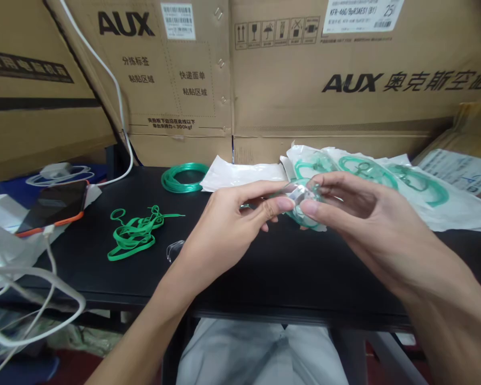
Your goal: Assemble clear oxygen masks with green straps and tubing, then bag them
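Over the black table, my left hand and my right hand hold a translucent green face mask between them. Both thumbs press on the near side of the mask, close to a shiny patch, and the fingers curl behind it. My hands cover much of the mask. Left of my left hand lies a tangle of flat green elastic strap. Small bent clear or metal pieces sit beside my left wrist, partly hidden by it. Behind my left hand rests a coil of green tubing.
Several white packs of green masks and tubing lie at the back right, near a white wrapper. A phone and white cables occupy the left. Large cardboard boxes wall off the back.
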Demonstrator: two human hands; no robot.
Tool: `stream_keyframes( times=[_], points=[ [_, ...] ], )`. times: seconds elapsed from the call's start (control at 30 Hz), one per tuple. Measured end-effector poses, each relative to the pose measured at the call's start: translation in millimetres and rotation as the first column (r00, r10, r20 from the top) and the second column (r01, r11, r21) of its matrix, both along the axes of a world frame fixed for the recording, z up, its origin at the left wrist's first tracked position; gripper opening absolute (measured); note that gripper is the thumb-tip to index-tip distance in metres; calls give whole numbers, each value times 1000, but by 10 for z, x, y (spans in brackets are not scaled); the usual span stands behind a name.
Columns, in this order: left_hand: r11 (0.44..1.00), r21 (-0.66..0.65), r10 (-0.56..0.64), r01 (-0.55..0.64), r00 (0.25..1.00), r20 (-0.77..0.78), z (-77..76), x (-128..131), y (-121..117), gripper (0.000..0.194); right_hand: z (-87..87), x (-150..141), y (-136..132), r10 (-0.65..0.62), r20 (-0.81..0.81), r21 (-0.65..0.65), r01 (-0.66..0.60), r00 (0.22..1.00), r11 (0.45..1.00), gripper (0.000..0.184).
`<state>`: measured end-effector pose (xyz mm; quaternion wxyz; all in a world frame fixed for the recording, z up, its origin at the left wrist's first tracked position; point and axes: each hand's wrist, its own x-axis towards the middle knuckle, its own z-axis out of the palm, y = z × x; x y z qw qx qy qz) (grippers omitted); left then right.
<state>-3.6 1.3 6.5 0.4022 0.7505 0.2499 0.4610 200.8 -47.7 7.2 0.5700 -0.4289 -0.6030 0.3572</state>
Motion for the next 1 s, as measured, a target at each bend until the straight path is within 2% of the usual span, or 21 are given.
stream_keyframes(
  times=[0.2, 0.47, 0.57, 0.73, 0.8, 1.0],
  points=[
    [999, 26, 20, -21, 1000, 7, 38, 2, -50, 19, -7, -64, -30, 86, 0, -22, -86, 996, 996, 13],
    [962, 231, 155, -143, 987, -37, -21, -34, -57, 18, 3, -91, -49, 97, -28, -26, -98, 995, 995, 11],
    [957, 237, 188, -170, 981, -57, -16, -35, -83, 17, 9, -122, -68, 51, 3, 5, -51, 999, 999, 11],
    [948, 259, 210, -183, 974, -80, -11, -26, -87, 17, 7, -177, -100, -146, 124, 105, 133, 982, 986, 12],
    [940, 280, 226, -198, 971, -75, -13, -16, -83, 16, 14, -184, -106, -164, 130, 116, 150, 978, 982, 11],
    [938, 281, 219, -204, 976, -20, -3, 7, -118, 21, 68, -145, -123, 40, 30, 35, -41, 999, 999, 13]
  ],
)
